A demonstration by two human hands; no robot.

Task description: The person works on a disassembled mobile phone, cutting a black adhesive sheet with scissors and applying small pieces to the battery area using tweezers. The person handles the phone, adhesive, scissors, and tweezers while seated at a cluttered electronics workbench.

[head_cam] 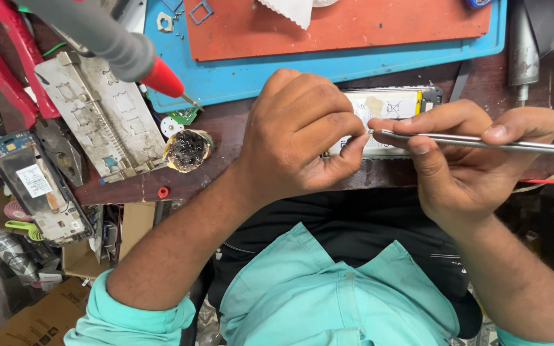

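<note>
We see an opened phone lying at the edge of the dark wooden table, with its pale battery side up. It lies between the two hands, and the left hand covers its left part.

The left hand is curled, with the fingers bent down onto the phone; the thumb and the first finger meet at its edge, but we cannot tell if they pinch some small part. The right hand is closed around thin metal tweezers, held like a pen between thumb and fingers. The tip of the tweezers points left and comes to the phone just beside the left fingertips.

Behind the phone a blue mat lies on the table, and an orange mat lies on top of it. On the orange mat there is a corner of white cloth, and on the blue mat a few small metal parts.

To the left of the left hand stands a small round pot with a dark, burnt-looking mass inside. Near it lie a small green circuit board and a grey metal frame. A tool with a grey handle and red tip lies across this frame, and red-handled pliers are at the far left. Another opened phone hangs over the table's edge. Below the table there are cardboard boxes with mixed things inside.
</note>
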